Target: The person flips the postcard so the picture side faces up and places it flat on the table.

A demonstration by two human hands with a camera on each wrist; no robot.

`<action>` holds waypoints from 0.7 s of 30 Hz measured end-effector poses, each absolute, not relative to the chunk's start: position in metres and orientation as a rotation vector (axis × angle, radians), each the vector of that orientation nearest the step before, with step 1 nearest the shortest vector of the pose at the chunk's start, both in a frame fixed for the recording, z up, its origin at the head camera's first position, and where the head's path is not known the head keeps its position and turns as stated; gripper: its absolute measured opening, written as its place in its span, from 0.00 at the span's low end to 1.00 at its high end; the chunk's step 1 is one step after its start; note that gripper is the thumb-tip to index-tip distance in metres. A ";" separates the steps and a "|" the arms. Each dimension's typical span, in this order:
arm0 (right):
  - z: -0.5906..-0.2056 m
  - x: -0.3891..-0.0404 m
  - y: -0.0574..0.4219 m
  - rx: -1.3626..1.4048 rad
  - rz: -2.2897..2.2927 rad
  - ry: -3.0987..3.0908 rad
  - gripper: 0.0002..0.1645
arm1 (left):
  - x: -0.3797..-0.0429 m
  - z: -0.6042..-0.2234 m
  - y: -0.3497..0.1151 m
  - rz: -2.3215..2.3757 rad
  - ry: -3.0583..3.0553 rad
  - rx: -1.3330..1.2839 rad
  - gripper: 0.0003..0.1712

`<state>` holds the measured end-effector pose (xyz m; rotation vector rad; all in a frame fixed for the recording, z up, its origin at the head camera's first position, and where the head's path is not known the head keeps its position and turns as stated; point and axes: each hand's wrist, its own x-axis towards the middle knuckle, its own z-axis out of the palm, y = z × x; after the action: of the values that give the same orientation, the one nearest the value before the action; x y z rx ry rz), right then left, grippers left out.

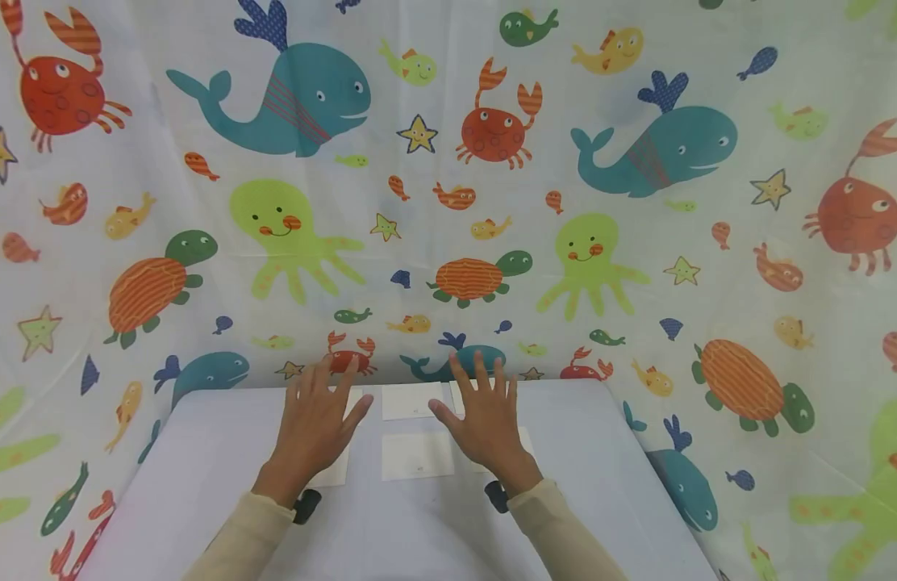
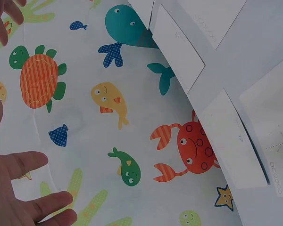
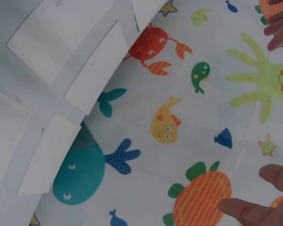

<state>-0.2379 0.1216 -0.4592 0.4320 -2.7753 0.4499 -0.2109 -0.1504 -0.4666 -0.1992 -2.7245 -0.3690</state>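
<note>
Both hands are raised over the far part of a white table (image 1: 565, 452), fingers spread and straight, holding nothing. My left hand (image 1: 310, 432) is over the left-hand cards and partly hides them. On the other side, my right hand (image 1: 490, 428) covers parts of the right-hand cards. Between the hands lie a back middle card (image 1: 412, 401) and a larger front middle card (image 1: 417, 457), both pale and rectangular with small marks. A front left card (image 1: 334, 472) shows beside the left wrist. In the left wrist view, a narrow card (image 2: 179, 47) lies along the table edge.
A white cloth (image 1: 434, 234) printed with sea animals hangs behind and beside the table. Its lower part meets the table's back edge. Dark wrist cameras (image 1: 306, 507) sit under both wrists, by the cream sleeves (image 1: 245, 537).
</note>
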 end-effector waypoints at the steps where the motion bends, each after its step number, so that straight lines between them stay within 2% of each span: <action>1: -0.461 -0.238 0.121 0.425 0.461 -2.764 0.51 | -0.211 -0.468 -0.151 -0.382 -2.716 -0.200 0.42; 21: -0.474 -0.236 0.095 0.347 0.684 -2.686 0.48 | -0.209 -0.480 -0.174 -0.504 -2.691 -0.136 0.34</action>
<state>-0.2356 0.0948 -0.4741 0.3467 -2.6859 0.6840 -0.2090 -0.1741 -0.4804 -0.1362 -2.6908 -0.5038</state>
